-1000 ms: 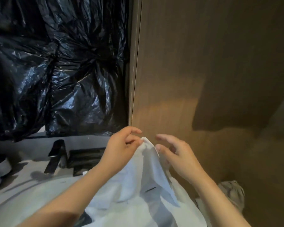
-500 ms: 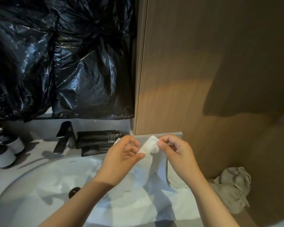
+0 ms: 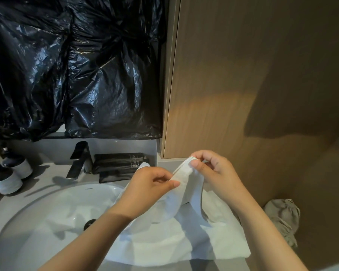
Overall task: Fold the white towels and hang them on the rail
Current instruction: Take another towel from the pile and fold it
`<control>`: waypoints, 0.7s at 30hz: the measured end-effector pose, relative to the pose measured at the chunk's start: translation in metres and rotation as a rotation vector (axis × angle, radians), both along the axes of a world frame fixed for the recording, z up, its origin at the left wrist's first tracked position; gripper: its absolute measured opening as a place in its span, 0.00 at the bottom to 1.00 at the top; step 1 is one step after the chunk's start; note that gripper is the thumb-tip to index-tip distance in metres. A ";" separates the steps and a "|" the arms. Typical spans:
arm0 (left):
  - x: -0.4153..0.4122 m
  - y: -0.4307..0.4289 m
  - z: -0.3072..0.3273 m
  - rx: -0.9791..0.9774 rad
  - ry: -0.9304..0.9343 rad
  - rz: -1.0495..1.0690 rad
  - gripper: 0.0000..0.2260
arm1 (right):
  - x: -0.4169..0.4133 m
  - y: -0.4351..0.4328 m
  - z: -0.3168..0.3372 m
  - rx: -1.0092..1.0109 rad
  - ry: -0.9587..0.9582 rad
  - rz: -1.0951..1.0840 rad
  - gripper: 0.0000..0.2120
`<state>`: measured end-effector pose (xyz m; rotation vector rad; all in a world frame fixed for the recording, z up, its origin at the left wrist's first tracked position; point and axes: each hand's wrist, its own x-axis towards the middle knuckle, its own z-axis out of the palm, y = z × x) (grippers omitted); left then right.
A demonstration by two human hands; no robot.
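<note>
Hem of a white towel raised between two bare hands above a bathroom washbasin. Left hand low on that edge, grip a pinch of thumb against curled fingers. Right hand higher and just beside it, grip a pinch of thumb and forefinger on the top corner, other fingers curled. Short stretch of doubled hem taut on a slant between the two pinches.

Rest of the towel hanging from the hands in loose folds, then spread flat over the right side of the basin and the grey surface beside it (a narrow strip of grey visible below the towel's near border). Left part of the bowl uncovered, dark drain showing just beside the cloth's left border.

Behind the basin, black tap and a stack of flat black toiletry packs, the packs close behind the left hand. Two dark pump bottles with white bands at the surface's far left, well apart from the towel.

Wooden panel near behind the right hand, boxing in the right side. Crumpled beige cloth in that corner, near the towel's right border but apart from it. Black plastic sheeting across the wall above the tap.
</note>
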<state>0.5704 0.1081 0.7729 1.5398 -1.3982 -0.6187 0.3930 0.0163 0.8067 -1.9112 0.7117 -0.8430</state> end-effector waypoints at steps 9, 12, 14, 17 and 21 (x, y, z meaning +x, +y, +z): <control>0.016 -0.007 -0.008 0.081 -0.189 0.017 0.20 | -0.007 -0.019 0.033 -0.105 -0.118 -0.209 0.05; 0.023 -0.010 -0.005 0.088 -0.226 0.048 0.22 | -0.006 -0.030 0.049 -0.156 -0.109 -0.237 0.05; 0.030 -0.012 -0.003 0.081 -0.214 0.063 0.22 | -0.008 -0.037 0.063 -0.201 -0.137 -0.265 0.05; 0.042 -0.017 0.000 0.061 -0.230 0.058 0.19 | -0.010 -0.046 0.080 -0.277 -0.136 -0.291 0.05; 0.065 -0.031 0.007 0.090 -0.311 0.111 0.16 | -0.014 -0.061 0.099 -0.356 -0.111 -0.369 0.03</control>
